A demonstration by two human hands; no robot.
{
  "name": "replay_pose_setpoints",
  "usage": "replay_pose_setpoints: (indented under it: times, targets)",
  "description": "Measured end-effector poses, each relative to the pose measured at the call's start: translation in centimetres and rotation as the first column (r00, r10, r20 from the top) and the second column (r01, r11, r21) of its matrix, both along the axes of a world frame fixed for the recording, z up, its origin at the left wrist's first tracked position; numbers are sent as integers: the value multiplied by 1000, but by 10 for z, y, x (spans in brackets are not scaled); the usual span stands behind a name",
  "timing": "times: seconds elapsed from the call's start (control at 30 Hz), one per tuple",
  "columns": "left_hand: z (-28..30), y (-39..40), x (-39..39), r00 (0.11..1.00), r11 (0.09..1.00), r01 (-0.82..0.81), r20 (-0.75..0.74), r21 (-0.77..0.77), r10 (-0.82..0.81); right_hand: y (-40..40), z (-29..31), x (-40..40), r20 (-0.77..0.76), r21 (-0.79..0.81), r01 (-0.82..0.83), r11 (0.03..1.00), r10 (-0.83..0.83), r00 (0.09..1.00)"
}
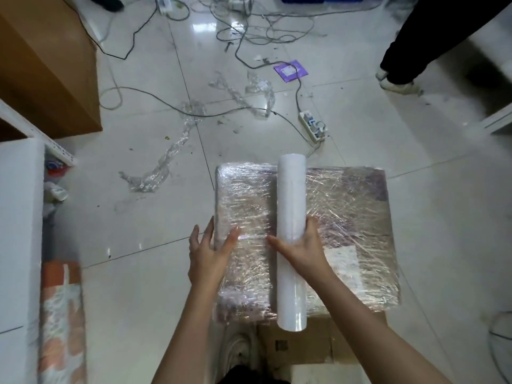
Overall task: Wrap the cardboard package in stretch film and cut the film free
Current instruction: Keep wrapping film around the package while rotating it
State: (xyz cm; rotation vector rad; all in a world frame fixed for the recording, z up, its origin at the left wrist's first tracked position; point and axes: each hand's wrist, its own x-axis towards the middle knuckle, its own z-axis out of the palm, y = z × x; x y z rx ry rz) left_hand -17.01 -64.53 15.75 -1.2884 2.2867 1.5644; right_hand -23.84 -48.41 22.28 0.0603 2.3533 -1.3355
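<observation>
A flat cardboard package (pixel 346 225) covered in shiny stretch film lies in front of me, resting on a plain cardboard box (pixel 302 345). A white roll of stretch film (pixel 291 200) lies lengthwise across the package's top, left of its middle. My right hand (pixel 302 250) grips the roll near its middle, fingers curled round its right side and thumb stretched to the left. My left hand (pixel 209 253) lies with straight fingers against the package's left edge, thumb on the wrapped top.
Torn strips of film (pixel 166 162) and several cables litter the tiled floor beyond the package. A power strip (pixel 311 125) lies behind it. A brown cabinet (pixel 47 65) stands at far left, white foam (pixel 19 245) at near left. Another person's legs (pixel 401 59) stand at far right.
</observation>
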Motion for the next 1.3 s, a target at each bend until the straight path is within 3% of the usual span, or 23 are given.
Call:
replay_pose_setpoints:
  times: [0.07, 0.1, 0.33, 0.57, 0.87, 1.03, 1.1, 1.17, 1.23, 1.3]
  targets:
    - [0, 0, 6, 994, 959, -58, -76, 277, 82, -1, -2, 5, -6, -2, -44, 999, 44, 999]
    - [0, 4, 9, 987, 940, -77, -107, 332, 118, -2, -3, 8, -19, -8, -46, 999, 46, 999]
    - [10, 27, 19, 964, 952, -147, -175, 270, 198, 16, 3, 15, -21, -59, -32, 998, 31, 999]
    - [25, 52, -9, 945, 941, -61, -284, 334, 162, 46, 19, 6, -74, -56, 60, 997, -64, 995]
    - [-1, 87, -28, 949, 936, -10, -291, 352, 119, 93, -6, -6, -164, 201, 137, 970, -104, 981]
    - [-8, 79, -32, 958, 940, 73, -286, 333, 27, 86, -12, -10, -191, 254, 191, 948, -144, 971]
    - [-4, 74, -36, 969, 975, 153, -219, 164, -116, 85, -12, -17, -181, 251, 196, 948, -153, 972]
    - [2, 76, -39, 966, 949, 221, -85, -227, -245, 84, -11, -24, -171, 244, 187, 952, -147, 974]
    - [12, 89, -32, 954, 771, 204, -54, -603, -295, 84, -12, -29, -165, 234, 183, 955, -146, 975]
    - [8, 111, -19, 902, 597, 216, -77, -773, -425, 84, -12, -33, -160, 223, 191, 956, -158, 974]
